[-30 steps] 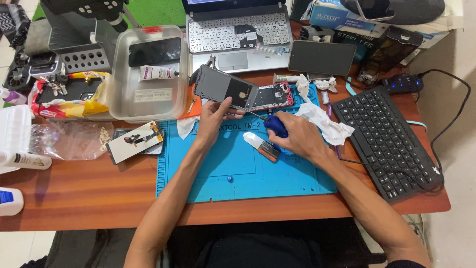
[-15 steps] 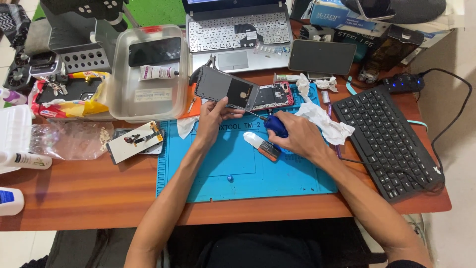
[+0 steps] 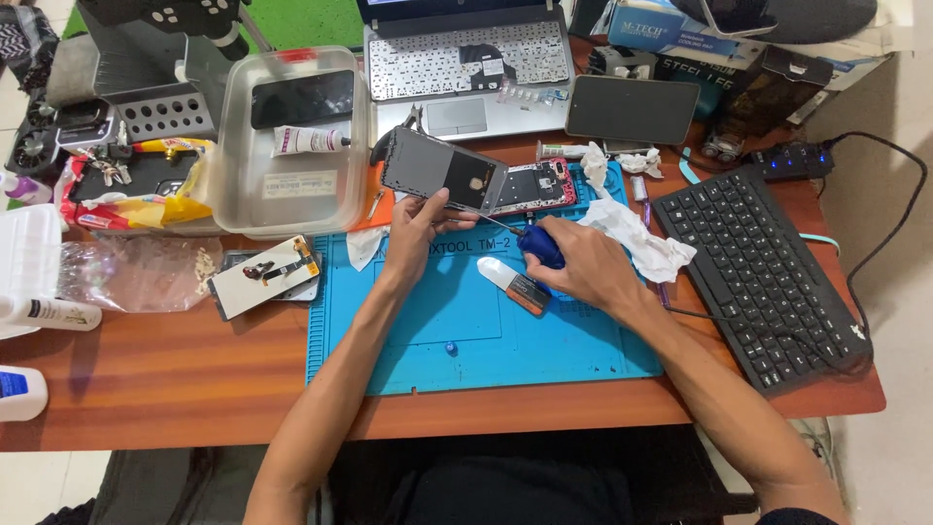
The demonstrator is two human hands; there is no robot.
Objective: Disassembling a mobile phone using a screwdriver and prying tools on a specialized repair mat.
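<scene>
A phone back cover is held over the blue mat while a screwdriver is gripped beside it.

Head view: the grey back cover (image 3: pixel 442 177), tilted above the mat's (image 3: pixel 408 331) far edge, is pinched by the left hand (image 3: pixel 416 228); the blue-handled screwdriver (image 3: pixel 537 243) is enclosed by the right hand's (image 3: pixel 583 267) curled fingers. Beside it the opened phone (image 3: pixel 533 185) lies flat. Since half a second ago, nothing is seen to have shifted.

A black keyboard (image 3: pixel 768 277) lies at the right of the wooden bench (image 3: pixel 175 379), beside a crumpled white tissue (image 3: pixel 637 238). A laptop (image 3: pixel 466 68) sits at the back, with a dark phone (image 3: pixel 632 109) just to its right. A clear plastic tub (image 3: pixel 292 146) stands left of the blue mat (image 3: pixel 486 340), near a white bottle (image 3: pixel 49 313).
</scene>
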